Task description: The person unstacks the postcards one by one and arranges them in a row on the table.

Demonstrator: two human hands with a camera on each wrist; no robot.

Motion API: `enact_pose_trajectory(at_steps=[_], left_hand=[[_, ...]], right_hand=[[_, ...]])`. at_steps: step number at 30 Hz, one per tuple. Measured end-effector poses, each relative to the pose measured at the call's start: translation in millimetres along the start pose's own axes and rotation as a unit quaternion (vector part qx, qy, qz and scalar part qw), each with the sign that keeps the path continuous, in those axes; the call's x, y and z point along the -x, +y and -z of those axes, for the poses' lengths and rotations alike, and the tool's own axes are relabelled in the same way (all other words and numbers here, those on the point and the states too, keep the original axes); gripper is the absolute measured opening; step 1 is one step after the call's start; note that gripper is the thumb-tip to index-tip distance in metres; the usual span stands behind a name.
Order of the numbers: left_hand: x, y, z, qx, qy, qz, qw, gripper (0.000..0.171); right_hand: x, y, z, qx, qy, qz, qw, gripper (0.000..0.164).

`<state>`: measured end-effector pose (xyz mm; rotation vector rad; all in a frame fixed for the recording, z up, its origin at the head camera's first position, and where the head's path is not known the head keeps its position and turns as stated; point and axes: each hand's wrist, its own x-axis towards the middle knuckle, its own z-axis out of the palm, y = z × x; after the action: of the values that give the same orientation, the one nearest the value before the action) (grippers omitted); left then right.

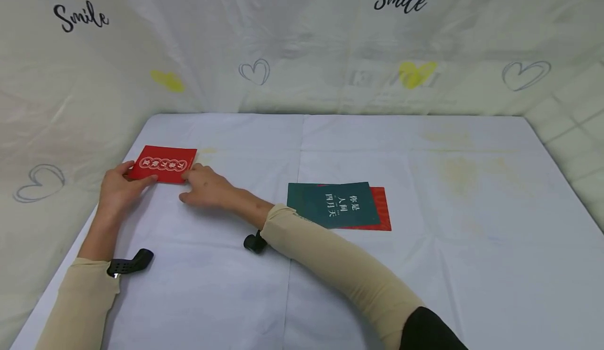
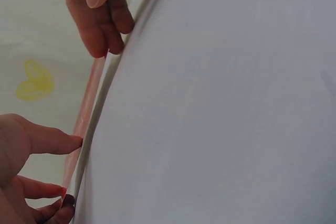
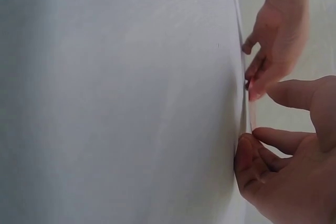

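Note:
A flat red card [image 1: 162,164] with white printing lies near the table's far left corner. At its left end, my left hand [image 1: 120,187] holds the near corner, thumb along the near edge and fingers by the left edge. My right hand [image 1: 207,186] touches the near right corner with its fingertips, the thumb resting off the card. In the left wrist view the card [image 2: 88,102] appears edge-on as a thin pink strip between both hands. A dark green card [image 1: 330,203] with white characters partly covers another red card [image 1: 383,208] mid-table, behind the right forearm.
A white cloth covers the table [image 1: 472,266], with faint yellow stains at the far right. Behind and beside it hangs a pale printed sheet [image 1: 321,41]. A black wrist device [image 1: 134,262] juts from the left sleeve, another [image 1: 255,242] from the right.

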<state>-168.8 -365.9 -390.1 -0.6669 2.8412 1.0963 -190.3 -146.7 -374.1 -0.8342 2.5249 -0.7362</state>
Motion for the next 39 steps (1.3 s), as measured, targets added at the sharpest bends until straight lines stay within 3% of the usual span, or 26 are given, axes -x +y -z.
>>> enact_pose_trajectory(at_steps=[18,29,33,39], left_hand=[[3.5,5.2,-5.2,-0.049,0.018,0.015,0.9985,0.078],[2.3,2.7,-4.0,-0.063,0.018,0.031,0.9973,0.079],[2.7,5.5,-6.1,-0.071,0.039,0.015,0.9966,0.079],[5.8,20.0,-11.7,-0.047,0.075,-0.048,0.995,0.078]], right_hand=[[2.0,5.6,0.9,-0.01,-0.004,-0.005,1.0,0.055],[10.6,17.4,13.1,-0.085,-0.011,0.024,0.996,0.052],[16.2,24.5,23.1,-0.103,0.005,0.029,0.994,0.052],[25.6,33.5,41.7,-0.113,0.027,0.029,0.993,0.052]])
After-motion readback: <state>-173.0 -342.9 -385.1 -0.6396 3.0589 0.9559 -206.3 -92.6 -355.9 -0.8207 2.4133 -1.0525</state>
